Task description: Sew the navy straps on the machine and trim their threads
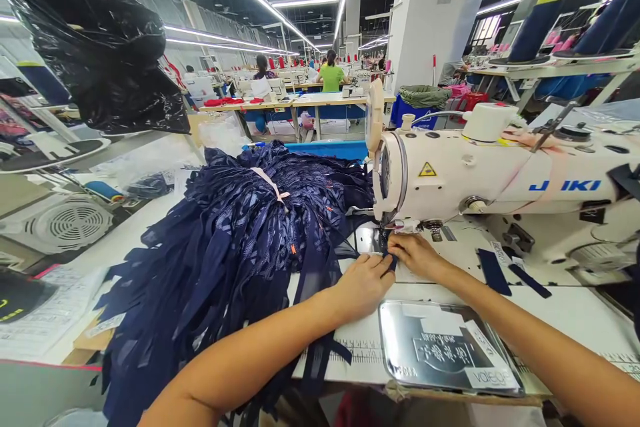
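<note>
**Both hands press a navy strip at the needle of a white sewing machine**

A small dark navy fabric strip [391,259] lies flat on the white machine bed, just in front of the needle area and under the head of the white industrial sewing machine [480,173]. Only a short piece of it shows, between the tips of the two hands; the rest is covered by the fingers.

The left hand [361,285] rests palm down on the near left side of the strip, its fingers [384,265] held close together and pressed onto the cloth. The right hand [416,253] comes in from the right, fingers likewise together and flat, their tips touching the strip's far right edge just beside the presser foot. Neither hand pinches the cloth; both press it down.

Left of the hands, a large heap of dark navy patterned fabric pieces [240,247] spills over the table and its near edge, touching the left forearm. Near the person, between the forearms, a shiny rectangular metal plate [440,347] is set in the tabletop. To the right, two loose navy strips [505,273] lie on the bed, well apart from the hands.

Far left hangs a crumpled black plastic bag [95,40]. In the far background, a person in a green top [331,75] sits at another table.
</note>
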Demonstrator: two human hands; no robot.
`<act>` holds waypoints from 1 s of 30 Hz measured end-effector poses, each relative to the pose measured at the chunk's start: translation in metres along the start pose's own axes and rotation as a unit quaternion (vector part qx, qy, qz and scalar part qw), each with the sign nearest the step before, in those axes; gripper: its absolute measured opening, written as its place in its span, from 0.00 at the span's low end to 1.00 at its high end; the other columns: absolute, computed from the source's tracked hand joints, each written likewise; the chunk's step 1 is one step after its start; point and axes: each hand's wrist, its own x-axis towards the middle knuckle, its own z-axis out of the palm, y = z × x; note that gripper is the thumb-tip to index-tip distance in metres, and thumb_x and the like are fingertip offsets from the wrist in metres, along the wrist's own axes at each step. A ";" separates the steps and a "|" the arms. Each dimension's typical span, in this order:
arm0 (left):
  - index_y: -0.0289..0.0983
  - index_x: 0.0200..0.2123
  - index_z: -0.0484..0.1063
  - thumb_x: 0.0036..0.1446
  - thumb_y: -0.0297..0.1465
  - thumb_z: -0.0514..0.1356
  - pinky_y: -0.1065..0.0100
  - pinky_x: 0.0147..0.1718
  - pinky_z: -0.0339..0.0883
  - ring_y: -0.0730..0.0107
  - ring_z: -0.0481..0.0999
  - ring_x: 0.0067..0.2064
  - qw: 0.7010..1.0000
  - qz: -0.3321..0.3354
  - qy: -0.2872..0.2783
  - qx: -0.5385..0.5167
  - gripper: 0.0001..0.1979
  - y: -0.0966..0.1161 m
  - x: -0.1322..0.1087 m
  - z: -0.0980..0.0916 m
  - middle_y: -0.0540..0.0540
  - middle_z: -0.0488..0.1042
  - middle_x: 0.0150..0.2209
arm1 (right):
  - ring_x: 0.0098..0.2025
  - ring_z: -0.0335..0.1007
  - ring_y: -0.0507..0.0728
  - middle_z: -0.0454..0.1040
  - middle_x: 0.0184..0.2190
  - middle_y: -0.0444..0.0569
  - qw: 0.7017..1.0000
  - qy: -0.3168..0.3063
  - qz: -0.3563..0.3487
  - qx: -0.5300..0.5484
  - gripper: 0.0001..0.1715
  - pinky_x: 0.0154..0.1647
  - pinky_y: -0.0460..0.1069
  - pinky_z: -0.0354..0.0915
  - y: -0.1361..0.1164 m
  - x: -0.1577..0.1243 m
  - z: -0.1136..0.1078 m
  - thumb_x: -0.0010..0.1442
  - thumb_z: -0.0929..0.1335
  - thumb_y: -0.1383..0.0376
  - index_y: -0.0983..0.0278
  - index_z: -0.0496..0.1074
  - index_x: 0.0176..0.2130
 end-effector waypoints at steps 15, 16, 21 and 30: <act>0.30 0.43 0.67 0.55 0.24 0.51 0.62 0.47 0.62 0.60 0.65 0.50 0.998 -0.008 0.014 -0.060 0.12 -0.007 0.001 0.002 0.38 0.68 0.50 | 0.35 0.64 0.57 0.71 0.33 0.53 0.971 0.048 -0.200 -0.121 0.15 0.39 0.54 0.63 0.000 -0.019 -0.006 0.62 0.56 0.71 0.66 0.69 0.33; 0.30 0.43 0.67 0.55 0.24 0.50 0.62 0.47 0.61 0.60 0.66 0.50 0.998 -0.009 0.018 -0.060 0.12 -0.007 0.001 0.003 0.39 0.69 0.49 | 0.36 0.65 0.57 0.71 0.34 0.54 0.961 0.047 -0.230 -0.146 0.16 0.40 0.55 0.63 0.000 -0.022 -0.008 0.62 0.55 0.73 0.67 0.70 0.34; 0.28 0.44 0.67 0.55 0.24 0.51 0.62 0.47 0.62 0.60 0.69 0.48 0.999 -0.023 0.014 -0.044 0.13 -0.006 0.007 0.001 0.38 0.71 0.46 | 0.42 0.67 0.59 0.72 0.42 0.56 0.943 0.038 -0.251 -0.216 0.17 0.42 0.55 0.66 0.009 -0.026 -0.012 0.59 0.58 0.76 0.70 0.69 0.44; 0.27 0.45 0.66 0.55 0.25 0.50 0.61 0.47 0.63 0.59 0.69 0.49 0.997 -0.068 0.004 -0.038 0.14 -0.004 0.021 0.008 0.37 0.71 0.46 | 0.45 0.70 0.58 0.71 0.47 0.56 0.945 0.036 -0.225 -0.234 0.25 0.35 0.52 0.71 0.033 -0.020 -0.007 0.55 0.57 0.79 0.66 0.68 0.49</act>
